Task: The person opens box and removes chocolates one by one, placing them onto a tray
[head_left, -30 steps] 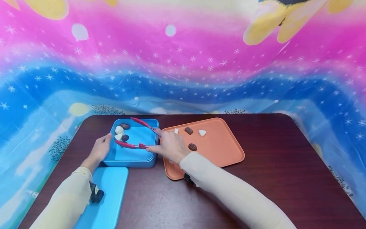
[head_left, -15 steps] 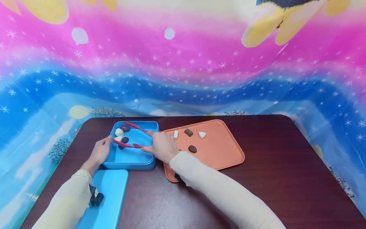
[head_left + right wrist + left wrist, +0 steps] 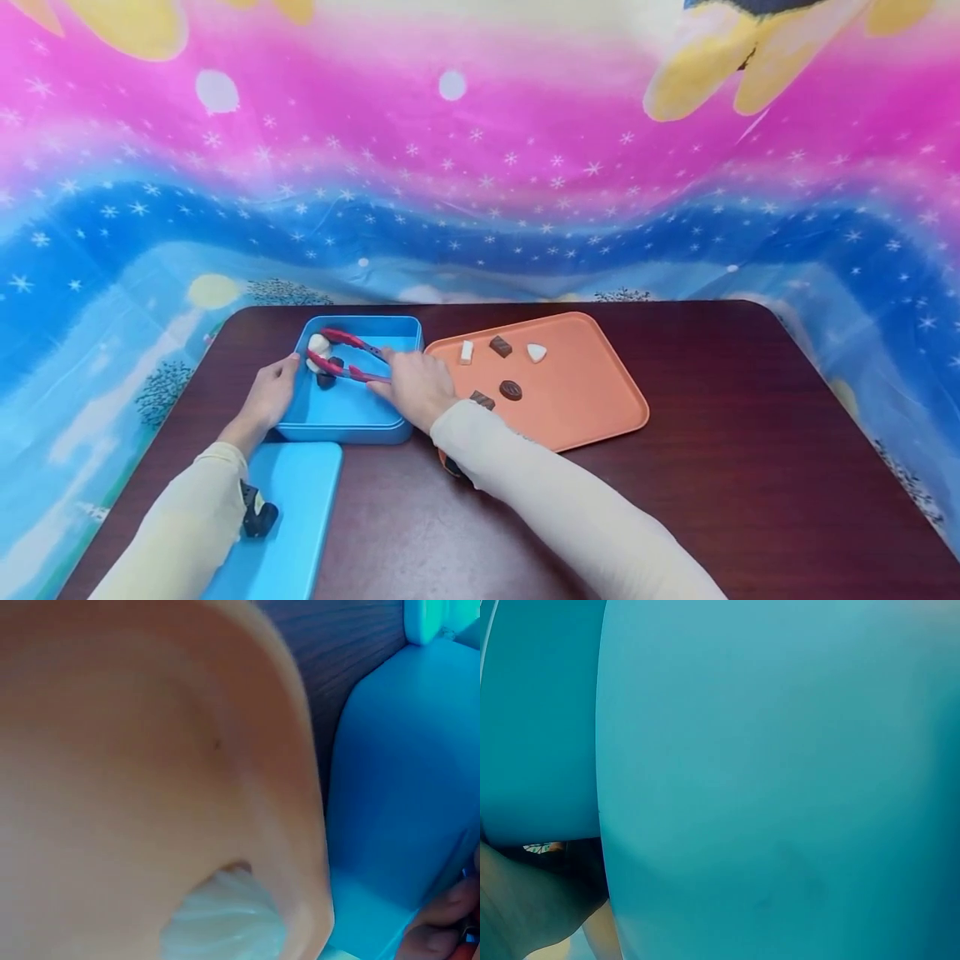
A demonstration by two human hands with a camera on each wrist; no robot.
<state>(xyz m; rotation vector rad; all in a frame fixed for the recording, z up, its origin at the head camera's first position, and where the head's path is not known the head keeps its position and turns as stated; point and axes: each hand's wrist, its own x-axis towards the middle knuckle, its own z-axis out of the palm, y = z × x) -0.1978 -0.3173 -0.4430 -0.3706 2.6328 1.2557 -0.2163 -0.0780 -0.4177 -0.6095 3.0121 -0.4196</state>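
In the head view my left hand (image 3: 268, 393) holds the left side of an open blue box (image 3: 347, 434), thumb at its rim. My right hand (image 3: 422, 385) grips a pair of red-tipped tongs (image 3: 349, 339) reaching into the box from the right. Their tips are on either side of the white chocolate pieces (image 3: 318, 344) at the box's left wall. Dark chocolate pieces (image 3: 325, 381) lie just below, partly behind the lower tong arm. In the right wrist view, fingers (image 3: 442, 919) of the right hand show at the lower right edge.
An orange tray (image 3: 581, 392) right of the box bears brown chocolates (image 3: 511, 390) and white pieces (image 3: 536, 353). A white swirled piece (image 3: 225, 922) shows on it in the right wrist view. The blue lid (image 3: 300, 500) lies in front of the box, under the left forearm.
My right hand has moved left with the tongs, further over the box. The tong tips have come closer together around the white pieces. My left hand stays at the box.
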